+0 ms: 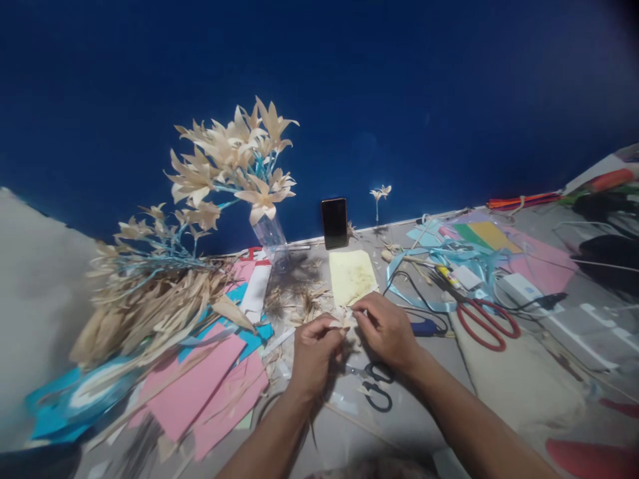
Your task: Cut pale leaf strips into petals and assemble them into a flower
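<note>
My left hand (319,342) is closed, its thumb and fingers pinching a small pale corn-husk flower (342,318) over the middle of the table. From the other side, my right hand (384,326) has its fingertips closed at the flower's petals; the exact grip is small and partly hidden. Black-handled scissors (378,397) lie just below the hands, blades toward the left wrist. Beyond the fingers, a stained yellow sheet (352,276) lies flat. Husk scraps (304,299) are scattered to the left of it.
Finished husk flowers (224,150) stand in a clear bottle (272,239). Dried husks (144,313) and pink paper (200,386) cover the left. A phone (334,223) leans on the blue wall. Red-handled scissors (486,326), blue ribbon (399,283) and a power strip (574,332) lie right.
</note>
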The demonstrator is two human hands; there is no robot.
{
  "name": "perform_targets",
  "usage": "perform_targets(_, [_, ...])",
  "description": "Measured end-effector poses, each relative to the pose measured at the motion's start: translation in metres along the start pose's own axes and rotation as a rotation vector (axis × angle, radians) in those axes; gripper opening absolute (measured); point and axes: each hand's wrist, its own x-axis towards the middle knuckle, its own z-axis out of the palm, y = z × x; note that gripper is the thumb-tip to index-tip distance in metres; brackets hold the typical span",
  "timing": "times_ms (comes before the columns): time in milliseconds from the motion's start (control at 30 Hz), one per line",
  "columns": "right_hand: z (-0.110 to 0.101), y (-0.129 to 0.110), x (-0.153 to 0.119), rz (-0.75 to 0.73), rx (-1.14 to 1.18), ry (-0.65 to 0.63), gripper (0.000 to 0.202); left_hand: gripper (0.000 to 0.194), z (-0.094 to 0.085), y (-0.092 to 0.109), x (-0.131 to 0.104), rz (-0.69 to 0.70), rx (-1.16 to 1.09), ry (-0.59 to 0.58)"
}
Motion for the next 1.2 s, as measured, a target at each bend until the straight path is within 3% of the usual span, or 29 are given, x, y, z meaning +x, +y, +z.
perform_targets(133, [0.0, 0.002, 0.001, 0.017, -0.1, 0.0, 0.013, 0.018, 0.001, -0.006, 0.001, 0.037, 0.011, 0.027])
perform_targets(433, [0.01, 0.013, 0.0, 0.043, -0.313, 0.027, 0.039, 0.019, 0.001, -0.017, 0.009, 0.014, -0.096, 0.051])
perform_targets(800, [0.017, 0.029, 0.005, 0.123, -0.14, 0.042, 0.044, 0.024, 0.003, -0.02, 0.011, 0.024, -0.126, 0.031])
perform_targets(1100, [0.02, 0.039, 0.007, 0.108, -0.03, 0.05, 0.031, 0.021, 0.011, -0.027, 0.007, 0.033, -0.185, -0.051])
perform_targets(1200, [0.017, 0.041, 0.008, 0.117, -0.047, 0.056, 0.038, 0.019, 0.01, -0.02, 0.008, 0.045, -0.203, -0.04])
